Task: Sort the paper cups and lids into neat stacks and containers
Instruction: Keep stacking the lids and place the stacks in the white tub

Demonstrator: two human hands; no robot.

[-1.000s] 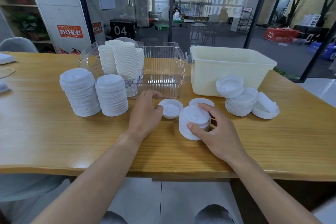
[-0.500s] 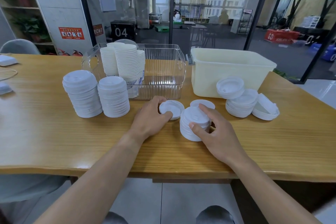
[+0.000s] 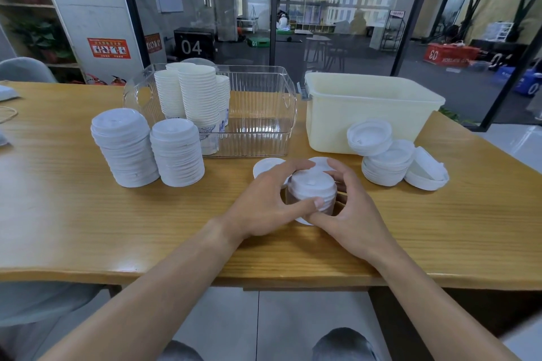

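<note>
Both hands are now closing around the small stack of lids [image 3: 312, 190] at the table's near middle; a second ago the left hand [image 3: 264, 202] was reaching for the loose lid [image 3: 265, 166] to the stack's left, and it is now leaving that lid behind its fingers. In the head view, the left hand is curling round the stack's left side with its thumb pressing the near face, while the right hand [image 3: 349, 208] is cupping the right side, so both are clamped on the same stack. Its long axis is standing upright, lid tops pointing up.

To do this squaring-up well, I would judge the hands should be pressing evenly from both sides and keeping the stack vertical so the rims nest flush.

Two tall lid stacks [image 3: 146, 148] are standing well to the left on the wooden table [image 3: 73, 214]. Stacked paper cups [image 3: 195, 99] are sitting in the clear bin [image 3: 264, 126]. An untidy lid pile [image 3: 390, 160] is leaning beside the cream tub [image 3: 366, 108].
</note>
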